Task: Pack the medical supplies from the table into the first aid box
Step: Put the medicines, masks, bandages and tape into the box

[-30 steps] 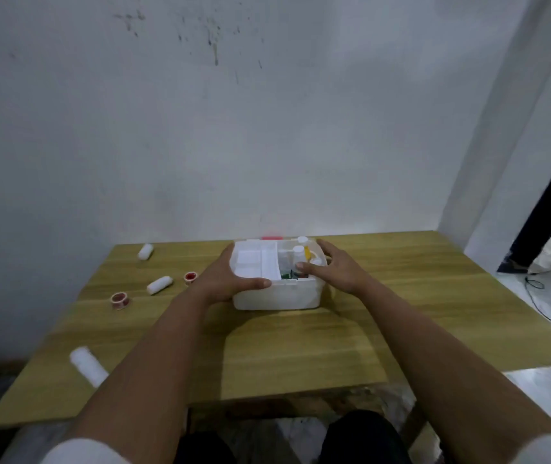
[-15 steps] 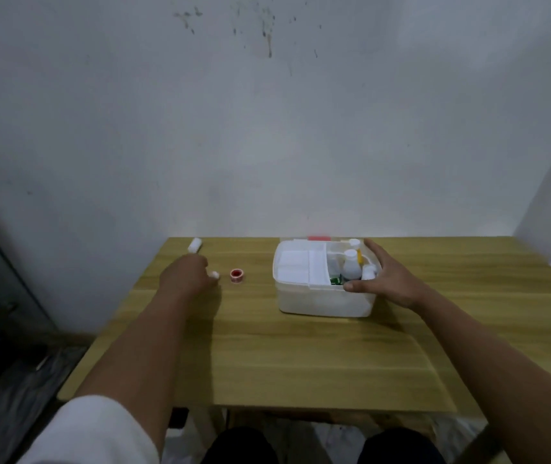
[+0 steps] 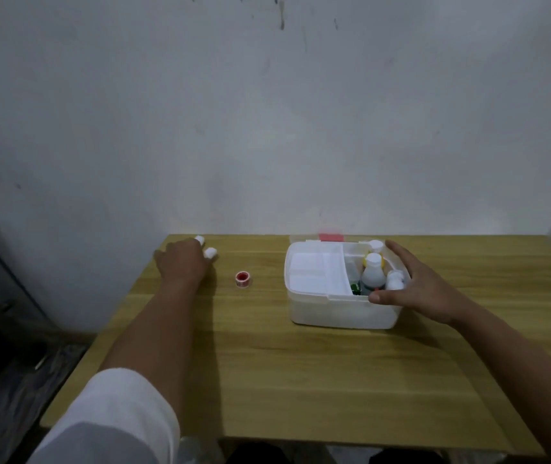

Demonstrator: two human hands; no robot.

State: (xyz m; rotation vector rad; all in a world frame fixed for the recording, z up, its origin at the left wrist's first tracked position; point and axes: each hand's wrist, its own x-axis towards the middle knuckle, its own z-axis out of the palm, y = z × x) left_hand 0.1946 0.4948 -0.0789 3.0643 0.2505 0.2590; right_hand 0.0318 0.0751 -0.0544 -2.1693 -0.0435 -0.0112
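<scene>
We see the first aid box (image 3: 341, 309), a white plastic tub with its lid off, standing toward the far right of the wooden table (image 3: 300, 380), already part filled: flat white pads (image 3: 314, 272) in the left compartment, and white bottles (image 3: 372, 274) upright in the right one. Our right hand (image 3: 414, 289) lies on the box's near right corner, fingers spread along the rim and thumb at the front edge, bracing it, not gripping anything to lift. Well apart on the far left, our left hand (image 3: 182, 266) is down over two white gauze rolls (image 3: 209, 252) near the table's back edge; only their ends show past the knuckles, so we cannot tell whether the fingers have closed on one or merely rest on top. Between that hand and the box a small red-cored tape roll (image 3: 242, 279) lies alone on the wood. We judge the rolls light, soft and apt to roll off the near edge if nudged, so they are best pinched across the middle and not by the ends; the tape roll looks stiffer and could be lifted by its rim. The box itself seems rigid but light, likely to slide on the smooth top unless steadied, and its upright bottles could tip as new items go in
</scene>
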